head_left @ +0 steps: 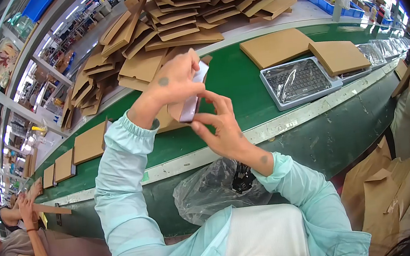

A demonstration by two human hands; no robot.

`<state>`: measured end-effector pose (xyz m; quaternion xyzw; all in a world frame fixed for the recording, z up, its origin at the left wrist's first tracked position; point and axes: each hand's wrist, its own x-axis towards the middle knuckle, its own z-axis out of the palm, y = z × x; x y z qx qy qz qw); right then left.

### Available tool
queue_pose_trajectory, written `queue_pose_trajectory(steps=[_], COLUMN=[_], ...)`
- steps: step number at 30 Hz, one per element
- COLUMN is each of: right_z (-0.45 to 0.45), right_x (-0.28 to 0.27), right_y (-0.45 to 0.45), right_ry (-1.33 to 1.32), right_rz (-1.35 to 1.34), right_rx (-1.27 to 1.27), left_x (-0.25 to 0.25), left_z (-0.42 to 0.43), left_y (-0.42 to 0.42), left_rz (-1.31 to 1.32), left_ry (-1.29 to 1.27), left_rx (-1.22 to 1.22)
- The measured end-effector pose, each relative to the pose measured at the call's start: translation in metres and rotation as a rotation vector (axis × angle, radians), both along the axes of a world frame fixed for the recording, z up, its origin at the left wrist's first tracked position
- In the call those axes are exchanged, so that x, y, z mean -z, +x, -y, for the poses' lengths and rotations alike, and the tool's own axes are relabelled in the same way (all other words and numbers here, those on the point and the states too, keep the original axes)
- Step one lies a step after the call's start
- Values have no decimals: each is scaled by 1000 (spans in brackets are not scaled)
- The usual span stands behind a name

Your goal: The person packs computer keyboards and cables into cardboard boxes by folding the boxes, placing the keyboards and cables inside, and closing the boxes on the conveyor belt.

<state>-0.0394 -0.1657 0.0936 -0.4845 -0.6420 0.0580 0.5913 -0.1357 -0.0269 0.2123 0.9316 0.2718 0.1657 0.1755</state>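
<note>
My left hand [172, 83] and my right hand [221, 126] are raised over the green belt, both closed on a narrow pale strip or box edge [189, 108] that stands between them. My left hand grips its upper part, and the fingertips of my right hand pinch its lower end. Part of a brown cardboard piece [166, 121] shows behind and below it. To the right, a wrapped keyboard [297, 81] rests in a grey tray on the belt, with a brown carton [339, 56] lying over its right side.
Flat cardboard boxes [181, 9] are piled beyond the belt [230, 82]. More cartons [89, 142] lie on the belt at left. A clear plastic bag [207, 191] with black items hangs below the near edge. Co-workers [26, 249] are at the left and far right.
</note>
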Motion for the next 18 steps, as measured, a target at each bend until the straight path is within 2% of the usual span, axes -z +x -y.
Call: queue_pose_trajectory(steps=[2,5,6,7,8,9,10,11,13,14,15,17,18], right_z=[-3,-11,-10,-8,-5,3,9,23,31,35,39,43,42], right_x=[9,16,15,22,28,28,37,24,41,52,64,84,86], right_y=[12,63,84,105,130,155,179,191,221,229,236,246,248], right_ry=[-69,-408,-553,-553,-479,-465,-398,-452,-284,-158,-158,-153,-152], right_rz=[126,-276,-531,-564,-297,-154,-93,-233,-330,-419,-405,-377,-392], right_rx=[-92,-556,-579,-427,-179,-75,34,60,235,296,384,562,587], left_x=[14,40,52,65,81,116,118,133,140,141,143,177,191], left_z=[-3,-9,-17,-21,-27,-51,-59,-80,-73,-78,-90,-124,-129], left_y=[-1,4,4,2,-2,-12,-1,0,18,43,75,140,171], left_rz=[22,-16,-122,-216,-310,-417,-791,-1014,-808,-556,-302,-95,-35], left_ry=[59,79,71,107,146,297,209,118,329,160,-9,-323,-372], left_rx=[75,26,-15,-92,-173,-160,-288,-269,-311,-305,-295,-324,-354])
